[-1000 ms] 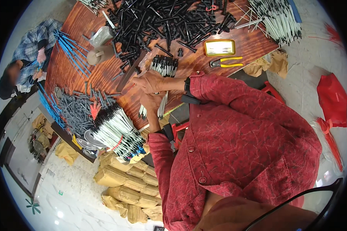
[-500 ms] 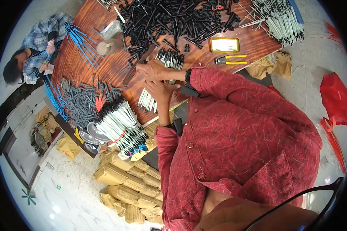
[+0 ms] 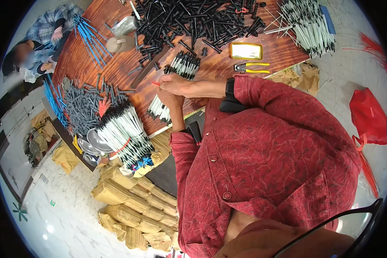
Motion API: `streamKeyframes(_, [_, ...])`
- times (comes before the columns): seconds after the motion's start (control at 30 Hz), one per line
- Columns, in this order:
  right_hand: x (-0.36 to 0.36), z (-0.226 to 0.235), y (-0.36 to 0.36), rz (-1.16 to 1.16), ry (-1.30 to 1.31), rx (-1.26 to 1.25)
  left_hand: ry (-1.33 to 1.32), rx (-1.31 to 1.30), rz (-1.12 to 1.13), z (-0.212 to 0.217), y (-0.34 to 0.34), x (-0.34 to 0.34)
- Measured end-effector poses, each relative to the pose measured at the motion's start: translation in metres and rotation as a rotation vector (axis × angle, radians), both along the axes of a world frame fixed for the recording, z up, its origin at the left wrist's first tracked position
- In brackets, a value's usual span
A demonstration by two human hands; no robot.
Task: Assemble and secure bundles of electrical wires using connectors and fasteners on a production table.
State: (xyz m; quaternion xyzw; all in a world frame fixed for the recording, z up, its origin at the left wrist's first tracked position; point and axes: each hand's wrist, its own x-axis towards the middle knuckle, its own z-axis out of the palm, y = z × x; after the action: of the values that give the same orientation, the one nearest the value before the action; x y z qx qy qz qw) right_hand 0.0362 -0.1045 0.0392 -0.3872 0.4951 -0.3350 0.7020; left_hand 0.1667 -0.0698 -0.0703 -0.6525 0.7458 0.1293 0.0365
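My right hand is closed, and a short end of a thin red tie sticks out from its fingertips. Pressed in just below it, my left hand has its fingers curled and mostly hidden by the right; what they grip does not show. Both hands are over a bundle of white rods with black ends. The bundle's black-tipped far part shows beyond my right hand, and how the tie runs around it is hidden.
A heap of black plastic pieces covers the table's far side. Left are grey plugs and a red-tied rod bundle. Yellow-handled pliers and a yellow-rimmed box lie right. Another person sits far left beside blue rods.
My hands have drawn closer together, the right now covering more of the left's fingers. The red end shows more clearly at the fingertips. The whole view has shifted slightly.
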Motion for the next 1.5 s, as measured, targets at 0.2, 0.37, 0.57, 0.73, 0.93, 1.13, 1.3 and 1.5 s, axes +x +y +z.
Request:
streamKeyframes(0.2, [-0.007,0.001,-0.019,-0.063,-0.135,0.350,0.202,-0.019,-0.067,0.074,0.007,-0.024])
streamKeyframes(0.37, [-0.009,-0.022,-0.031,-0.154,-0.262,0.339,0.326,-0.188,-0.033,0.074,0.009,-0.024])
streamKeyframes(0.57, [-0.005,-0.009,0.005,-0.013,-0.404,0.466,0.234,-0.240,-0.046,0.004,0.010,0.013])
streamKeyframes(0.73, [-0.002,0.007,0.006,0.060,-0.112,0.328,0.261,-0.033,-0.003,0.007,0.008,0.008])
streamKeyframes(0.93, [0.018,-0.016,-0.020,-0.019,-0.146,0.296,0.398,-0.077,-0.219,0.067,-0.001,-0.013])
streamKeyframes(1.13, [0.018,-0.025,-0.023,0.114,0.043,0.331,0.482,0.215,-0.059,0.040,0.035,-0.018])
streamKeyframes(1.3, [-0.017,-0.034,-0.035,0.254,0.396,-0.331,0.456,0.334,0.047,0.047,0.024,-0.030])
streamKeyframes(1.5, [-0.048,-0.024,-0.043,0.824,0.920,-0.939,0.492,0.217,-0.039,0.031,0.026,-0.031])
